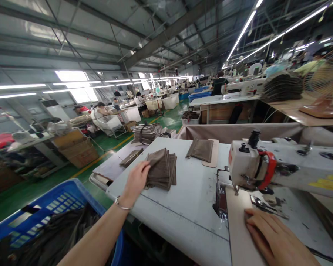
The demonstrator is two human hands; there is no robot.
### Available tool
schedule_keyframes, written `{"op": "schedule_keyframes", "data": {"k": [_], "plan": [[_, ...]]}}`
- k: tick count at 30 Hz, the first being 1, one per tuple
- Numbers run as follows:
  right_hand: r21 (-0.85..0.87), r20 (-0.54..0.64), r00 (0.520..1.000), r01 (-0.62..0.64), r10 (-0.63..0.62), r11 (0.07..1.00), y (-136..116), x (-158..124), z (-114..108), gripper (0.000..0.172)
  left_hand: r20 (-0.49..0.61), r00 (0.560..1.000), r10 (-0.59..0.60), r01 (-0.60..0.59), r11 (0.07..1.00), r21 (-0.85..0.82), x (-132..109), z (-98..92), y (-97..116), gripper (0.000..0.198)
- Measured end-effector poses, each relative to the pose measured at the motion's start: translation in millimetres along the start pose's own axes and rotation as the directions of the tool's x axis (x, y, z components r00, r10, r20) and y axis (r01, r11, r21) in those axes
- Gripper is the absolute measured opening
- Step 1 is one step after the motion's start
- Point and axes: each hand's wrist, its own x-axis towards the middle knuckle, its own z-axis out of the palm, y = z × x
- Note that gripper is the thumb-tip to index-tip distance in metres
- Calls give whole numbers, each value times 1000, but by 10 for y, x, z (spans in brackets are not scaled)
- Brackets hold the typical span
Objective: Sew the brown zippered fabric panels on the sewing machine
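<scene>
Clock positions: 12 is straight ahead. The hands are well apart. The left hand (137,179) touches the stack (159,170) of brown pieces at its 9 o'clock edge; whether the fingers pinch it cannot be told. The right hand (272,231) lies spread over the beige panel (240,225), fingertips on its 3 o'clock side and not clamped. The panel lies on the table (188,199), its 12 o'clock end at the machine (244,162) needle area. A brown pouch (202,149) lies at 2 o'clock from the stack. The blue basket (77,186) stands at 8 o'clock from the left hand.
</scene>
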Motion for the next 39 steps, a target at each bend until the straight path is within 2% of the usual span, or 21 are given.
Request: {"op": "schedule_keyframes", "data": {"k": [2, 3, 4, 5, 6, 8, 9, 10, 11, 13, 14, 15, 17, 20, 23, 27, 31, 35, 37, 39], "plan": [[38, 6, 999, -42, 41, 998, -38, 31, -55, 29, -122, 992, 13, -14, 1000, -4, -104, -82, 268, 27], [58, 13, 998, -59, 58, 997, -65, 51, -92, 28, -122, 988, 92, -95, 995, -18, -208, -94, 442, 25], [76, 26, 997, -73, 71, 994, -95, 72, -131, 26, -53, 976, 213, -214, 977, -23, -342, -88, 628, 21], [92, 39, 995, -90, 87, 992, -126, 93, -170, 25, 68, 937, 342, -342, 940, -22, -496, -68, 815, 21], [107, 52, 994, -105, 100, 989, -156, 114, -207, 24, 214, 870, 445, -448, 893, -38, -652, -39, 989, 23], [129, 70, 991, -122, 114, 984, -207, 149, -273, 22, 409, 735, 541, -543, 831, -122, -893, 20, 1261, 18], [135, 76, 991, -122, 113, 983, -224, 164, -301, 21, 460, 693, 555, -550, 820, -161, -944, 46, 1346, 20], [138, 80, 991, -120, 109, 983, -234, 177, -327, 20, 495, 669, 555, -536, 821, -197, -938, 73, 1398, 24], [140, 85, 991, -116, 105, 983, -236, 192, -351, 20, 511, 667, 542, -510, 832, -218, -874, 106, 1423, 28], [144, 100, 990, -110, 96, 984, -215, 227, -394, 21, 521, 693, 498, -445, 864, -234, -620, 209, 1427, 27], [146, 110, 990, -106, 90, 984, -194, 250, -411, 22, 489, 734, 472, -419, 881, -221, -463, 286, 1423, 27], [149, 120, 990, -98, 81, 984, -169, 275, -424, 24, 458, 755, 469, -410, 883, -228, -309, 380, 1425, 26], [157, 137, 989, -75, 53, 985, -119, 326, -433, 27, 437, 756, 488, -411, 873, -263, -64, 599, 1450, 24], [151, 132, 991, -56, 36, 987, -78, 373, -401, 33, 440, 763, 474, -385, 880, -279, 92, 906, 1503, 23], [131, 117, 992, -67, 52, 989, -82, 371, -351, 37, 436, 788, 435, -331, 896, -296, 96, 1078, 1494, 21], [139, 129, 991, -65, 47, 988, -93, 360, -335, 38, 441, 792, 423, -269, 889, -372, 97, 1112, 1417, 16], [153, 127, 990, -77, 58, 985, -101, 374, -353, 36, 447, 773, 450, -224, 853, -472, 123, 1021, 1461, 14], [145, 103, 988, -127, 113, 981, -131, 390, -358, 31, 439, 729, 525, -220, 787, -576, 133, 953, 1709, 23], [135, 87, 987, -148, 137, 980, -145, 398, -364, 35, 439, 717, 542, -215, 770, -601, 134, 987, 1863, 18], [127, 86, 987, -149, 139, 981, -155, 404, -377, 40, 440, 725, 530, -200, 774, -601, 140, 1063, 1998, 11]]}}
